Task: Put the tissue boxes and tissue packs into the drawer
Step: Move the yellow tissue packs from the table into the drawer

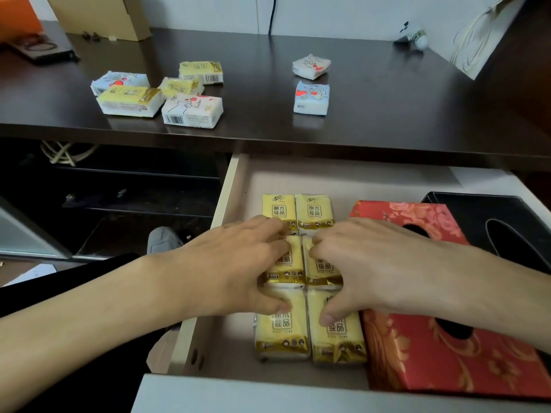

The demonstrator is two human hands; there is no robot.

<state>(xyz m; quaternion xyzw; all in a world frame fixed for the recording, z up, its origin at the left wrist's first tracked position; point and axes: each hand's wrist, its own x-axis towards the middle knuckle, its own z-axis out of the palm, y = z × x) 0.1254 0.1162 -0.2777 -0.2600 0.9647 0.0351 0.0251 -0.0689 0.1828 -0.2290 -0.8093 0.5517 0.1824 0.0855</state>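
In the open drawer (pixel 229 186), six yellow tissue packs lie in two columns. The left hand (pixel 238 263) grips the middle left pack (pixel 284 265), fingers curled over its edges; the right hand (pixel 372 263) grips the middle right pack (pixel 323 268) likewise. Red tissue boxes (pixel 447 353) sit just right of them. More packs (pixel 190 111) lie on the worktop (pixel 387 108).

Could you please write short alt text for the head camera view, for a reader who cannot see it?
Both hands, left hand and right hand, rest on six yellow plastic tissue packs laid in two columns in an open pale wooden drawer, beside a red floral tissue box. Seven more small tissue packs lie on the dark brown desk above.
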